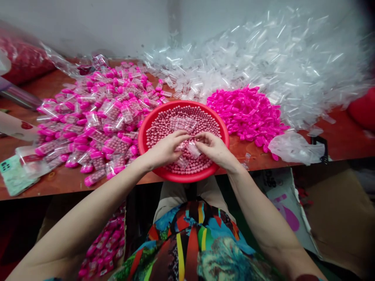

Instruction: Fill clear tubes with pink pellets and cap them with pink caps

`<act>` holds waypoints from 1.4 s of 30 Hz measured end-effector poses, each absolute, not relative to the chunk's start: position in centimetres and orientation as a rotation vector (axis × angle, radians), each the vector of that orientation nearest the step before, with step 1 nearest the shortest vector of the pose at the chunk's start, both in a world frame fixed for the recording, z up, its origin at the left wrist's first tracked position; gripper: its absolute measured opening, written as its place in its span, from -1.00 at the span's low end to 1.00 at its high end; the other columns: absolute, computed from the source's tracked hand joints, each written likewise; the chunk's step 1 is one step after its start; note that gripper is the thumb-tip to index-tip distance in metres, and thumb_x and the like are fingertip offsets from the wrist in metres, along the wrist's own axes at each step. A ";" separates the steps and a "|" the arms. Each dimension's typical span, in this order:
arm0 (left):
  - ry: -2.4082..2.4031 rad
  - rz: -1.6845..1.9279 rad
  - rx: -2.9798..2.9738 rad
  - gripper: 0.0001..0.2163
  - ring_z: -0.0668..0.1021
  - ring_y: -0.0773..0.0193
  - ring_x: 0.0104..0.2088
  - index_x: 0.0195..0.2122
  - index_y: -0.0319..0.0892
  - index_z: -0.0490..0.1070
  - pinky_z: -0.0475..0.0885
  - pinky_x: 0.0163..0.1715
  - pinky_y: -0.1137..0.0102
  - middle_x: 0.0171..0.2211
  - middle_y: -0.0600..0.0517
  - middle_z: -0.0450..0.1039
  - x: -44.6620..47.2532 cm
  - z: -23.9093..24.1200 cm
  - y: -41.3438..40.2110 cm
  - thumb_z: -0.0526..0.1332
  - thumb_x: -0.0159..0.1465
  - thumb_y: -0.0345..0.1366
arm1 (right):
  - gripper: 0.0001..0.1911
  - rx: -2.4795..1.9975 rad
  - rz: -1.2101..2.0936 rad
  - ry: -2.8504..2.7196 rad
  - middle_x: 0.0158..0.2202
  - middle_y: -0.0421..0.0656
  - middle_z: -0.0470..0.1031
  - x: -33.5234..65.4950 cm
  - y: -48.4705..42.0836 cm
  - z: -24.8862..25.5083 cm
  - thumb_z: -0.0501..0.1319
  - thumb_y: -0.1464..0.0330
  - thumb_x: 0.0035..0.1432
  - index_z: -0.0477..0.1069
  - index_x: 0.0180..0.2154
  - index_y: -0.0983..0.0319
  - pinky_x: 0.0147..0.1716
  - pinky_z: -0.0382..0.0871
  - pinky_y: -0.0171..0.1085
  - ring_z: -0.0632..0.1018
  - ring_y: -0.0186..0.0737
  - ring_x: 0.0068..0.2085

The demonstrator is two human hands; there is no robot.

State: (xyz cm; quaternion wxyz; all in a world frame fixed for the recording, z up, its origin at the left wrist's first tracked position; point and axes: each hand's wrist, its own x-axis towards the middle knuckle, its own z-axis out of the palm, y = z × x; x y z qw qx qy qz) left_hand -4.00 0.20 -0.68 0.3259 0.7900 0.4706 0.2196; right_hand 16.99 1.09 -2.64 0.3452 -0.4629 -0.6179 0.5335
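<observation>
A red plastic bowl (183, 178) at the table's front edge holds many small pink beads (159, 125). Over its middle, my right hand (215, 149) pinches a small clear plastic container (193, 149). My left hand (168, 149) is beside it with fingers curled together, their tips close to the container. What lies between the left fingertips is too small and partly covered to make out. Several clear containers (184, 123) lie on the beads, behind and below the hands.
Bead-filled clear containers with pink caps (108, 117) are heaped on the left. Bright pink caps (247, 115) lie right of the bowl, before a large pile of clear containers (263, 58). A phone (14, 175) is at the left edge, a plastic bag (295, 148) at the right.
</observation>
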 end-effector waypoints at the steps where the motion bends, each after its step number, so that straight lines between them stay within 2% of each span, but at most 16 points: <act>1: 1.196 0.514 2.170 -0.58 0.53 0.13 0.01 0.08 -0.20 0.45 0.42 0.04 0.25 0.06 -0.12 0.47 -3.8 -0.7 0.1 0.19 0.18 -0.46 | -0.72 -1.182 1.399 -1.581 -0.25 -0.18 0.54 17.0 1.2 -2.7 0.24 0.28 0.13 0.42 -0.11 0.22 -0.30 0.45 -0.29 0.55 -0.28 -0.29; 4: 1.268 0.430 2.275 -0.63 0.56 0.13 -0.04 0.07 -0.24 0.46 0.41 0.03 0.25 -0.05 -0.13 0.52 -3.6 -0.8 0.3 0.13 0.25 -0.46 | -0.76 -1.197 1.354 -1.596 -0.23 -0.17 0.57 17.0 0.9 -2.7 0.24 0.28 0.14 0.43 -0.14 0.22 -0.26 0.47 -0.28 0.57 -0.27 -0.26; 6: 1.354 0.450 2.309 -0.63 0.55 0.14 -0.04 0.07 -0.23 0.47 0.41 0.02 0.28 -0.03 -0.13 0.51 -3.8 -0.8 0.8 0.13 0.24 -0.47 | -0.80 -1.224 1.289 -1.669 -0.23 -0.17 0.58 16.8 0.4 -2.6 0.23 0.30 0.17 0.45 -0.16 0.21 -0.23 0.47 -0.27 0.57 -0.26 -0.25; 10: 1.506 0.146 2.377 -0.79 0.57 0.08 -0.17 -0.16 -0.26 0.54 0.43 -0.13 0.28 -0.17 -0.15 0.52 -4.0 -0.7 1.4 0.15 0.25 -0.40 | -0.85 -1.222 1.185 -1.897 -0.25 -0.19 0.61 16.4 -0.7 -2.2 0.18 0.37 0.22 0.49 -0.19 0.21 -0.23 0.42 -0.27 0.58 -0.27 -0.27; 13: 1.577 -0.069 2.388 -0.84 0.55 0.08 -0.27 -0.27 -0.27 0.52 0.41 -0.23 0.30 -0.26 -0.16 0.51 -3.6 -0.9 1.5 0.16 0.25 -0.34 | -0.84 -1.196 1.098 -2.186 -0.32 -0.18 0.61 16.3 -1.4 -1.8 0.15 0.41 0.26 0.52 -0.27 0.21 -0.25 0.36 -0.28 0.56 -0.26 -0.29; 18: 1.526 -0.051 2.430 -0.87 0.56 0.06 -0.28 -0.32 -0.26 0.51 0.40 -0.26 0.29 -0.29 -0.17 0.51 -1.6 -1.0 2.5 0.19 0.23 -0.33 | -0.81 -1.157 0.886 -2.485 -0.24 -0.09 0.61 15.9 -2.5 -1.4 0.13 0.38 0.32 0.51 -0.25 0.24 -0.17 0.34 -0.23 0.56 -0.19 -0.20; 21: 1.399 -0.028 2.410 -0.86 0.57 0.03 -0.26 -0.38 -0.28 0.50 0.42 -0.19 0.25 -0.31 -0.20 0.51 0.9 -1.3 3.6 0.15 0.21 -0.45 | -0.80 -1.163 0.697 -2.541 -0.19 -0.03 0.58 16.0 -3.6 -1.0 0.10 0.38 0.35 0.48 -0.25 0.26 -0.06 0.32 -0.14 0.53 -0.11 -0.12; 25: 1.322 0.061 2.342 -0.87 0.58 0.07 -0.25 -0.41 -0.26 0.49 0.43 -0.16 0.27 -0.35 -0.16 0.51 4.3 -2.8 4.4 0.15 0.17 -0.49 | -0.83 -1.215 0.546 -2.495 -0.17 -0.03 0.57 17.8 -5.0 -0.4 0.10 0.39 0.35 0.47 -0.22 0.24 0.05 0.25 -0.02 0.49 -0.03 -0.05; 29: 1.366 0.250 2.259 -0.87 0.55 0.08 -0.21 -0.31 -0.25 0.48 0.43 -0.15 0.27 -0.22 -0.16 0.50 6.1 -5.1 4.6 0.14 0.17 -0.47 | -0.86 -1.198 0.597 -2.394 -0.14 -0.07 0.57 19.6 -5.3 -0.6 0.12 0.39 0.35 0.46 -0.16 0.21 0.05 0.25 -0.03 0.49 -0.07 -0.06; 33: 1.456 0.411 2.039 -0.88 0.52 0.16 -0.31 -0.33 -0.25 0.43 0.43 -0.30 0.33 -0.35 -0.05 0.48 6.9 -6.3 4.9 0.21 0.08 -0.49 | -0.84 -1.165 0.598 -2.429 -0.17 -0.09 0.58 19.5 -5.6 -1.1 0.11 0.40 0.35 0.48 -0.17 0.20 0.08 0.20 0.01 0.49 -0.08 -0.08; 35: 1.469 0.467 1.936 -0.83 0.51 0.23 -0.36 -0.28 -0.25 0.42 0.42 -0.36 0.38 -0.37 0.02 0.48 7.1 -6.1 5.2 0.26 0.07 -0.44 | -0.82 -1.163 0.607 -2.419 -0.17 -0.09 0.59 19.3 -5.7 -1.2 0.10 0.41 0.36 0.48 -0.16 0.21 0.09 0.19 0.00 0.49 -0.09 -0.08; 38: 1.427 0.646 1.741 -0.69 0.51 0.30 -0.34 -0.15 -0.26 0.38 0.44 -0.33 0.41 -0.29 0.04 0.50 6.7 -5.3 5.4 0.34 0.09 -0.33 | -0.83 -1.149 0.648 -2.348 -0.16 -0.10 0.59 19.4 -5.8 -1.1 0.11 0.40 0.36 0.48 -0.15 0.21 0.10 0.21 -0.03 0.50 -0.12 -0.08; 42: 1.301 0.993 1.456 -0.62 0.50 0.32 -0.30 -0.21 -0.24 0.36 0.43 -0.23 0.40 -0.30 0.05 0.47 4.8 -4.2 5.1 0.44 -0.02 -0.32 | -0.85 -1.125 0.707 -2.248 -0.17 -0.12 0.60 20.0 -5.1 -0.8 0.12 0.41 0.35 0.48 -0.18 0.18 0.04 0.27 -0.09 0.53 -0.16 -0.09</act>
